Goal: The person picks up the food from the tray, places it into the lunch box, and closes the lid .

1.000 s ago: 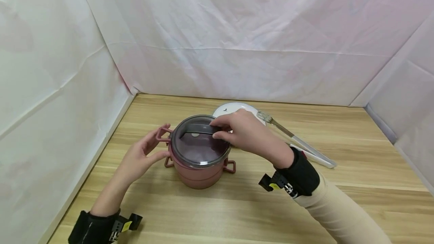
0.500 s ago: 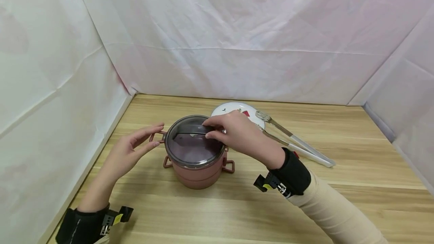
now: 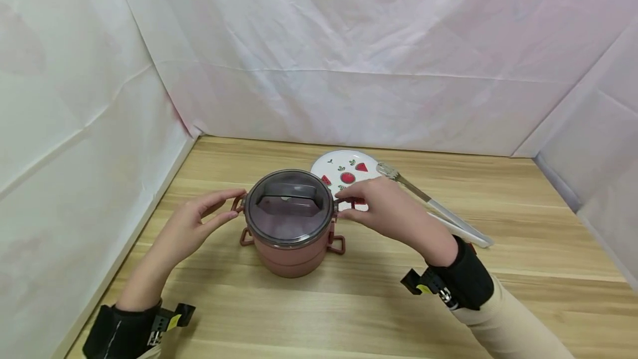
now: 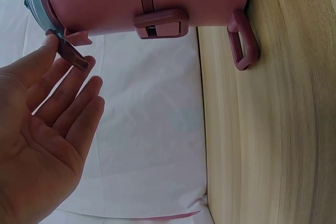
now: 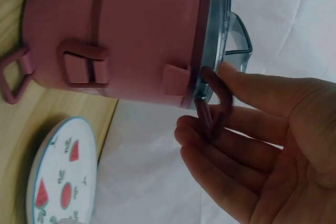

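Observation:
A round pink lunch pot [image 3: 291, 262] stands upright on the table, topped by a see-through grey lid [image 3: 286, 220] with a dark bar handle [image 3: 291, 190]. At the lid's left edge my left hand [image 3: 186, 229] pinches the left latch [image 4: 72, 56], a pink loop, between thumb and fingers. My right hand [image 3: 394, 212] grips the matching right latch [image 5: 215, 95] on the opposite edge; its thumb is on the outer side and its fingers are behind. Both latches stick outward from the lid. Lower on the pot, a side loop [image 3: 336, 245] juts out on the right.
Behind the pot to the right lies a white plate [image 3: 326, 162] with watermelon prints. A pair of tongs [image 3: 448, 212] with white handles rests beside it, partly hidden by my right hand. White cloth walls [image 3: 349, 109] enclose the back and sides of the wooden table [image 3: 299, 320].
My right hand has let go of the lid's handle and moved right to the right latch. The lid has shifted slightly left and settled level. My left hand has moved to the left latch.

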The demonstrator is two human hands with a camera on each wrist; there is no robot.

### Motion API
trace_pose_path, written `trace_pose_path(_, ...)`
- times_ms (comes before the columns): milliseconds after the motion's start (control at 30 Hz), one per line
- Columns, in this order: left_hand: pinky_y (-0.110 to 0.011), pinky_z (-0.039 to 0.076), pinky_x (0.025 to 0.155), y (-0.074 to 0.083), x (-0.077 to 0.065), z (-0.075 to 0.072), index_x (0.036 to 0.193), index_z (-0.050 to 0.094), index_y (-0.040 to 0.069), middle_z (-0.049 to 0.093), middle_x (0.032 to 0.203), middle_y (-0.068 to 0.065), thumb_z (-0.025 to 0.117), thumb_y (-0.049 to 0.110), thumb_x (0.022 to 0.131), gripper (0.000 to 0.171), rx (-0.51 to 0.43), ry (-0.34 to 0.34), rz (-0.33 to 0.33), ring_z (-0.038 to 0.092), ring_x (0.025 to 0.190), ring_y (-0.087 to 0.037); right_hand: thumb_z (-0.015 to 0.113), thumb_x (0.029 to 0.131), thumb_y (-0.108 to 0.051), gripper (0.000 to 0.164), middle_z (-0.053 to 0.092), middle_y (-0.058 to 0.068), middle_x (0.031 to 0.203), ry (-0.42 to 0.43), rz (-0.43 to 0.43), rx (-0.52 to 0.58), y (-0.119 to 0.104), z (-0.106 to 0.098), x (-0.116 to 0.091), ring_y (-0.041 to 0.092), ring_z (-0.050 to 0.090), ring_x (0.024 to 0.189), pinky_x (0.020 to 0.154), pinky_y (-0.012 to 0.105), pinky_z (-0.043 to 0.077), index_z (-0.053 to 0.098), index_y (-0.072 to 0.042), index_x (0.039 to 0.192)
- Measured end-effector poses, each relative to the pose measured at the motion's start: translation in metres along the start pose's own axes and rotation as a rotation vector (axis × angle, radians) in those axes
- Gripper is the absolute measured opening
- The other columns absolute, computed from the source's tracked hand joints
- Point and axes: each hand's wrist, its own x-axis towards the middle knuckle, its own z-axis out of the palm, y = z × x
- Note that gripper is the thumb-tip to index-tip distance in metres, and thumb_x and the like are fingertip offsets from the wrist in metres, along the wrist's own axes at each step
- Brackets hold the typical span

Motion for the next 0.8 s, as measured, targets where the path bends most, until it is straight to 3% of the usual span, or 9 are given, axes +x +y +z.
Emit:
trace_pose_path(200, -0.003, 0.042, 0.098, -0.003, 0.003, 0.003, 0.137, 0.061, 0.012, 0.068, 0.131, -0.008, 0.062, 0.014, 0.098, 0.038, 0.01, -0.022, 0.034, 0.06, 0.114, 0.003, 0.078, 0.086, -0.024, 0.029, 0.076, -0.007, 0.096, -0.009, -0.007, 0.017, 0.007, 0.011, -0.005, 0.006, 0.068, 0.087, 0.076, 0.028, 0.056, 0.075, -0.017, 0.114)
trace_pose_path(433, -0.024, 0.054, 0.099, -0.004, 0.005, 0.008, 0.137, 0.059, 0.013, 0.066, 0.132, -0.007, 0.058, 0.016, 0.101, 0.037, -0.021, -0.08, 0.005, 0.066, 0.116, -0.016, 0.076, 0.088, -0.021, 0.029, 0.077, 0.0, 0.104, 0.054, -0.011, 0.093, 0.009, 0.025, -0.009, 0.013, 0.074, 0.098, 0.084, 0.035, 0.06, 0.072, -0.014, 0.115)
trace_pose_path(633, -0.012, 0.05, 0.097, -0.003, 0.007, 0.01, 0.136, 0.059, 0.011, 0.067, 0.13, -0.008, 0.059, 0.015, 0.1, 0.036, -0.038, -0.094, -0.015, 0.065, 0.118, -0.024, 0.075, 0.089, -0.022, 0.029, 0.077, 0.0, 0.105, 0.096, 0.007, 0.115, 0.007, 0.033, -0.01, 0.016, 0.074, 0.101, 0.085, 0.035, 0.06, 0.072, -0.014, 0.117)
trace_pose_path(800, -0.013, 0.053, 0.093, -0.003, 0.007, 0.009, 0.134, 0.06, 0.011, 0.069, 0.127, -0.008, 0.062, 0.016, 0.099, 0.035, -0.038, -0.089, -0.029, 0.067, 0.114, -0.021, 0.074, 0.089, -0.023, 0.031, 0.077, 0.0, 0.106, 0.123, 0.0, 0.134, 0.007, 0.04, -0.01, 0.016, 0.074, 0.1, 0.087, 0.036, 0.06, 0.07, -0.012, 0.118)
